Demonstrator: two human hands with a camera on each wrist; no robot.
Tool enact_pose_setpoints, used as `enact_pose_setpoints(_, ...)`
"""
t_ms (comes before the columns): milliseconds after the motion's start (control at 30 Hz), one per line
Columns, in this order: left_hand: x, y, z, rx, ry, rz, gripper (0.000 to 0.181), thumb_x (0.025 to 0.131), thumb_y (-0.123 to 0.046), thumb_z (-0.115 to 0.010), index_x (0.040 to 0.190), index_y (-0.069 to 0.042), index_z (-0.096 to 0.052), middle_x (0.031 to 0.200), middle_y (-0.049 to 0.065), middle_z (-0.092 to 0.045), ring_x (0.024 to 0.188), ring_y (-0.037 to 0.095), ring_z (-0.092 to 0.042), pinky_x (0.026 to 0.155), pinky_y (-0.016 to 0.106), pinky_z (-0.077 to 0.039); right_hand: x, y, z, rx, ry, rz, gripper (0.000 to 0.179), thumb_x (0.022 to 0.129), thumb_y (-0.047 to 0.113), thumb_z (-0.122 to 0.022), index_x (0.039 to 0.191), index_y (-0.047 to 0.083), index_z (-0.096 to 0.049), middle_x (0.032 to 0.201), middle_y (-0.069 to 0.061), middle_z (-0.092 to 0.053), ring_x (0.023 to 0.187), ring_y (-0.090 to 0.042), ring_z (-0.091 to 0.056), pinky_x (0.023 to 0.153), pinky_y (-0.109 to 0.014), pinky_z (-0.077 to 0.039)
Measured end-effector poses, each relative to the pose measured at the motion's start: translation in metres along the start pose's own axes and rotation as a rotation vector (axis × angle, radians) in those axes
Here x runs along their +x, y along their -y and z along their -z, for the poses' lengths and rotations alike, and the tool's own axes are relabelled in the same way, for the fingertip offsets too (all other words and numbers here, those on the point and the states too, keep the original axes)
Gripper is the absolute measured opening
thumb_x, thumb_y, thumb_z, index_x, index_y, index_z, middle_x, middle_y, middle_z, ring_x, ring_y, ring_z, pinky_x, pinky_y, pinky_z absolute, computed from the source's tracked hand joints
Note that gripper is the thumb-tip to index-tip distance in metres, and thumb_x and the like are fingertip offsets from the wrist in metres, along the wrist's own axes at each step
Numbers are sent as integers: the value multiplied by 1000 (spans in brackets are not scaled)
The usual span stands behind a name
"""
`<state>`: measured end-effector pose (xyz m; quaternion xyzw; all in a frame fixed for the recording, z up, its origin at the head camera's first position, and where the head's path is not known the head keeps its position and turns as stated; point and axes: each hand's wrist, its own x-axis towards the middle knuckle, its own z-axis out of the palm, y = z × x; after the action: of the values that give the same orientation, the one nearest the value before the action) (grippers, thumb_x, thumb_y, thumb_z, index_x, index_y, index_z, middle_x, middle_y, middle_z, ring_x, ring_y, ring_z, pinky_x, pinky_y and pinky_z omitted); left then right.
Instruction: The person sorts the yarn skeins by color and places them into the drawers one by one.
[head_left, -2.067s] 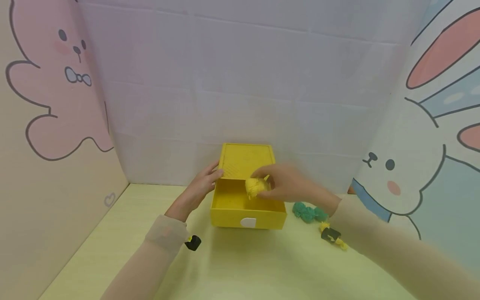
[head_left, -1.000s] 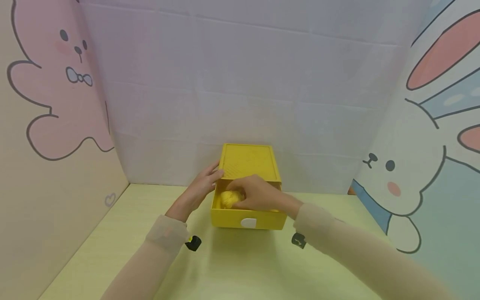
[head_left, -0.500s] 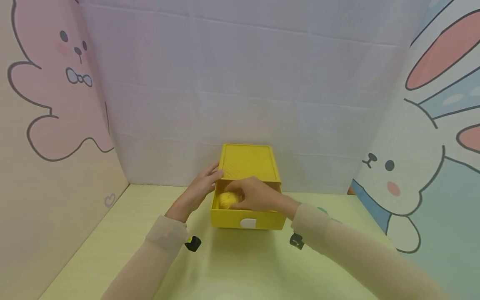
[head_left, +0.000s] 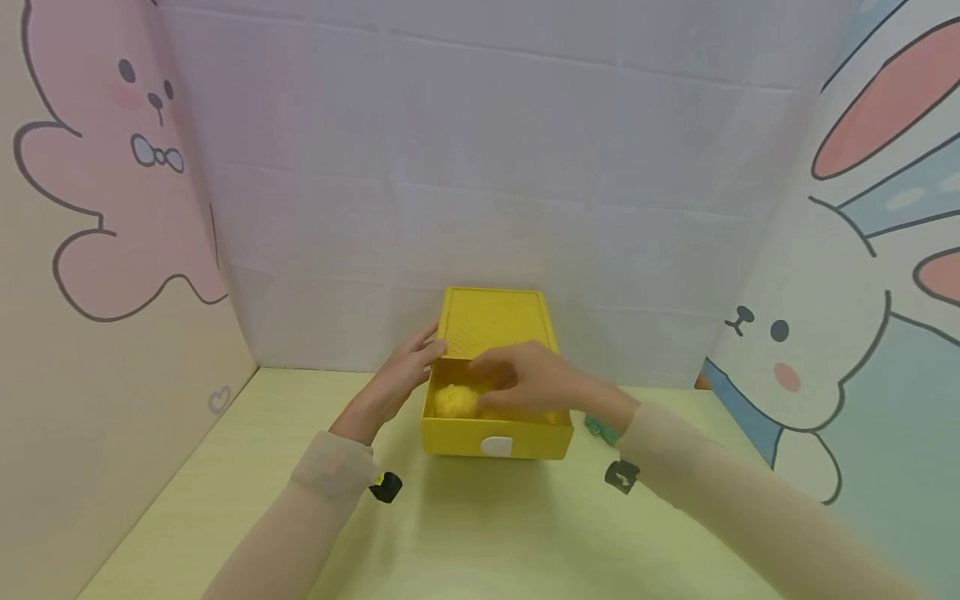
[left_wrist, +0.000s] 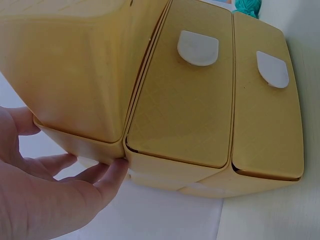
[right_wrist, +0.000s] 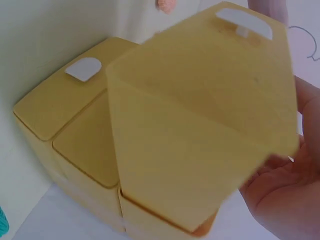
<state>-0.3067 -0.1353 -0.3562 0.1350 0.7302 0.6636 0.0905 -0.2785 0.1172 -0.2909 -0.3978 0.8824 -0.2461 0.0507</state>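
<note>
A yellow drawer cabinet (head_left: 498, 321) stands against the back wall, its top drawer (head_left: 450, 437) pulled out. In the drawer's left part lies a ball of yellow yarn (head_left: 456, 402). My right hand (head_left: 536, 379) hovers over the drawer just right of the ball, fingers loosely bent, a gap showing between fingertips and thumb. The right wrist view has this hand (right_wrist: 285, 195) beyond the drawer's side, mostly hidden. My left hand (head_left: 405, 371) rests against the cabinet's left side, thumb on the top edge. In the left wrist view its fingers (left_wrist: 117, 170) touch the cabinet's side below the drawer.
Two lower drawers with white tabs (left_wrist: 198, 48) are shut below. Green yarn (head_left: 600, 429) lies on the table right of the cabinet, partly behind my right forearm. In the right wrist view, a pinkish-orange piece (right_wrist: 166, 5) shows at the top. Printed walls stand on both sides.
My right hand brought the yellow yarn ball down into the drawer's left part, released it, and has drawn back slightly up and right. My left hand has stayed put.
</note>
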Motion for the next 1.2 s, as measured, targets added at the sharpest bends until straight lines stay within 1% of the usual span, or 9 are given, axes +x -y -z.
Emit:
enact_pose_setpoints(133, 0, 1, 0, 4, -3, 4, 66, 114, -38, -50, 172, -27, -21, 176, 6, -22, 161, 33, -23, 129, 61, -23, -13, -3, 13, 17, -46, -26, 46, 97, 27, -81, 137, 7, -70, 129, -8, -75, 108, -23, -75, 95, -38, -63)
enact_pose_setpoints(300, 2, 2, 1, 18, -8, 17, 68, 115, -38, -48, 173, -23, -16, 177, 10, -17, 162, 36, -21, 130, 60, -21, -37, -12, 29, 41, -106, -78, 46, 99, 24, -79, 139, 6, -68, 130, -13, -73, 109, -27, -74, 96, -42, -63)
enact_pose_setpoints(367, 2, 2, 2, 24, -11, 22, 70, 115, -38, -48, 173, -22, -14, 177, 11, -16, 162, 37, -21, 130, 60, -21, -48, -20, 34, 27, -142, -88, 45, 99, 23, -78, 140, 6, -68, 130, -13, -73, 108, -27, -74, 94, -42, -63)
enact_pose_setpoints(467, 1, 1, 1, 26, -20, 31, 69, 114, -39, -49, 173, -23, -16, 177, 9, -16, 162, 36, -22, 130, 59, -22, -65, -32, 39, -12, -203, -95, 42, 100, 19, -77, 139, 6, -68, 128, -11, -74, 104, -26, -75, 90, -40, -65)
enact_pose_setpoints(567, 0, 1, 1, 24, -28, 35, 67, 114, -39, -49, 172, -24, -18, 177, 7, -17, 162, 34, -23, 130, 59, -24, -79, -43, 41, -30, -247, -117, 40, 100, 17, -77, 137, 6, -69, 126, -12, -74, 103, -25, -76, 87, -39, -65)
enact_pose_setpoints(733, -1, 0, 1, 18, -31, 36, 67, 114, -39, -49, 172, -25, -19, 177, 8, -20, 161, 33, -24, 129, 59, -24, -100, -61, 40, -29, -257, -164, 37, 99, 16, -77, 134, 7, -69, 123, -11, -75, 101, -25, -75, 86, -38, -65)
enact_pose_setpoints(967, 1, 0, 1, 20, -10, 7, 67, 114, -39, -49, 172, -24, -18, 178, 6, -16, 161, 33, -23, 129, 60, -23, -129, -82, 31, -18, -247, -188, 39, 98, 16, -79, 132, 2, -69, 122, -17, -74, 99, -30, -76, 81, -36, -66)
enact_pose_setpoints(1200, 2, -1, 0, 28, -15, 15, 68, 114, -40, -50, 172, -25, -18, 177, 6, -18, 162, 33, -22, 130, 60, -23, -154, -110, 18, -101, -237, -274, 43, 97, 19, -80, 134, 0, -67, 122, -20, -73, 99, -33, -75, 82, -44, -65)
